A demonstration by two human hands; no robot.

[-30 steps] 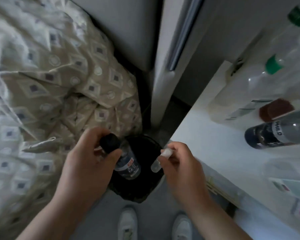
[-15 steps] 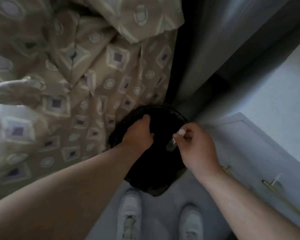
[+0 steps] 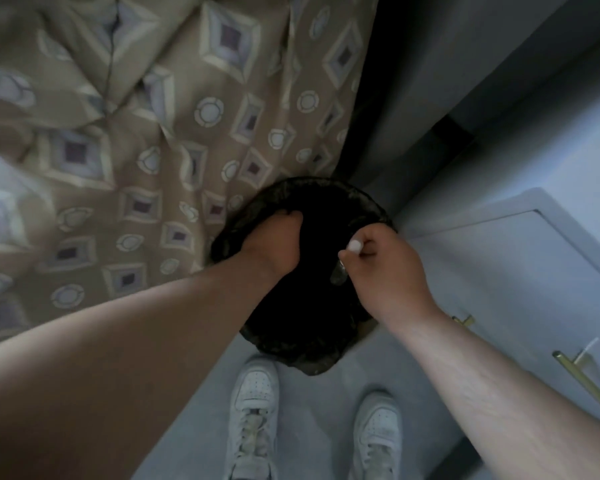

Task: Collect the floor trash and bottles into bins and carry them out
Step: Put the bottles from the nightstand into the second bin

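- Over the mouth of the bin, right side: right hand (image 3: 388,268), knuckles up and fingers curled. Thumb and forefinger pinch a small clear bottle (image 3: 338,275) at its neck.
- Small clear bottle: the white cap (image 3: 355,244) is uppermost and shows between thumb and forefinger. The transparent body hangs tilted below the hand, above the bin's dark interior and near its right rim. It is too blurred to tell whether it carries a label or any print.
- Left hand (image 3: 274,244): reaches down into the bin from the left. The wrist and back of the hand are in view, but the fingers are lost in the dark interior. I cannot tell whether it is clenched, released or grasping something.
- Bin (image 3: 291,351): round, lined with a black bag whose rumpled edge folds over the rim. It stands on the floor between the bedspread and the cabinet. Its contents are not visible.
- Sneakers (image 3: 253,410): a white, laced pair with toes pointing toward the bin. The left toe is near the bin's closest rim.
- Floor (image 3: 312,427): plain grey.
- Bedspread (image 3: 153,133): tan with a pale diamond-and-circle pattern, rumpled. Its hanging edge is just beside the bin on the left.
- Cabinet (image 3: 499,271): pale, panelled front, to the right of the bin.
- Handle (image 3: 582,379): a brass bar on the cabinet front at lower right.
- Wall (image 3: 430,81): grey, behind the bin.
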